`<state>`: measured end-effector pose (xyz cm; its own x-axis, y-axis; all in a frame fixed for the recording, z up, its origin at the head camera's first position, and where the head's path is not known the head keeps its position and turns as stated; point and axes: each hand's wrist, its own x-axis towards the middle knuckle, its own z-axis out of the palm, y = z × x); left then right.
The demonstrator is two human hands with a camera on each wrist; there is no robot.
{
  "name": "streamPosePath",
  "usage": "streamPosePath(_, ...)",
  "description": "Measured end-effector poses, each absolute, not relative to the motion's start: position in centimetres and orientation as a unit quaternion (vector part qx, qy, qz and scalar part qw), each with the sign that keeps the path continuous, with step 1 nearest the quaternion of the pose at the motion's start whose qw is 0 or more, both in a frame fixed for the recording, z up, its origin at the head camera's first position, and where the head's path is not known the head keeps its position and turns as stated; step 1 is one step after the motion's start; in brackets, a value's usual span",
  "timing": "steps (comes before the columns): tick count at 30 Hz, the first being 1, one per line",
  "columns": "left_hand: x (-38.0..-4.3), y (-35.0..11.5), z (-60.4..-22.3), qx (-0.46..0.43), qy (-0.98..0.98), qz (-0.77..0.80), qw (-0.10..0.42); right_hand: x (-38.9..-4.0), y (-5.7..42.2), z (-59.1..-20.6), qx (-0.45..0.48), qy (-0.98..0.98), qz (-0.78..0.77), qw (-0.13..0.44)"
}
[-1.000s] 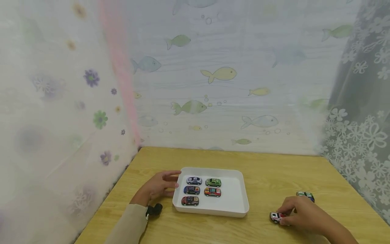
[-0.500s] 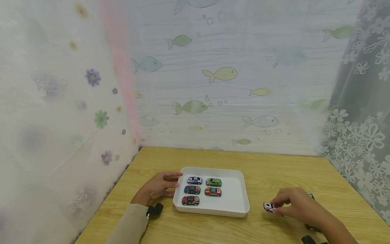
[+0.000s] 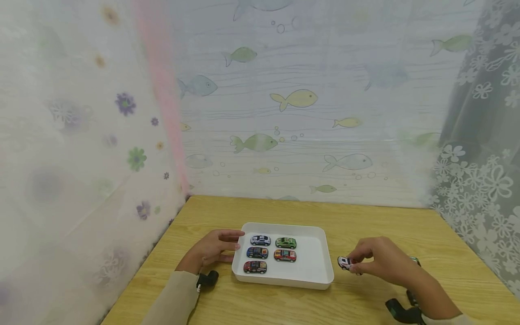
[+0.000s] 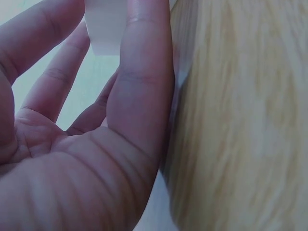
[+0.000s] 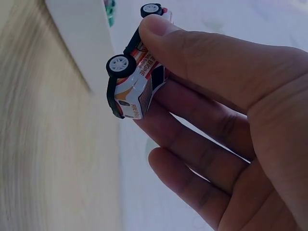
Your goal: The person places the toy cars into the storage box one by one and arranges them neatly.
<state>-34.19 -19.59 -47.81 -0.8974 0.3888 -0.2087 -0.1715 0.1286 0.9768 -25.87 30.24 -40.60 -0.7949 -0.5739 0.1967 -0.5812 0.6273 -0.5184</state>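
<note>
My right hand (image 3: 383,259) pinches a small white-and-red toy car (image 3: 344,262) between thumb and fingers, just right of a white tray (image 3: 313,268). In the right wrist view the toy car (image 5: 144,72) has lettering on its side and black tyres, held clear of the table. My left hand (image 3: 215,247) touches the tray's left wall with its fingers extended. Inside the tray several toy cars stand in two columns: a white one (image 3: 260,240), a blue one (image 3: 257,252) and a dark red one (image 3: 255,267) at left, a green one (image 3: 286,243) and a red-yellow one (image 3: 285,255) beside them.
Partly hidden by my right forearm are a green toy car (image 3: 415,260) and a dark one (image 3: 412,297) on the wooden table (image 3: 365,225). A fish-patterned curtain (image 3: 292,149) hangs behind the table, with flowered sheets at both sides.
My right hand has lifted the white-and-red car and carried it left and away from me, closer to the tray. The left hand and the tray stay in place.
</note>
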Motion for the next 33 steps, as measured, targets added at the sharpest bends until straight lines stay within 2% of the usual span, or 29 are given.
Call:
streamPosePath(24, -34.3, -19.4, -48.0, 0.07, 0.718, 0.659, 0.214, -28.8, 25.5, -40.5, 0.326, -0.892, 0.308, 0.058)
streamPosePath(33, -34.4, -19.6, -48.1, 0.07, 0.719, 0.658, 0.211, -30.0, 23.7, -40.1, 0.33, -0.886, 0.321, 0.059)
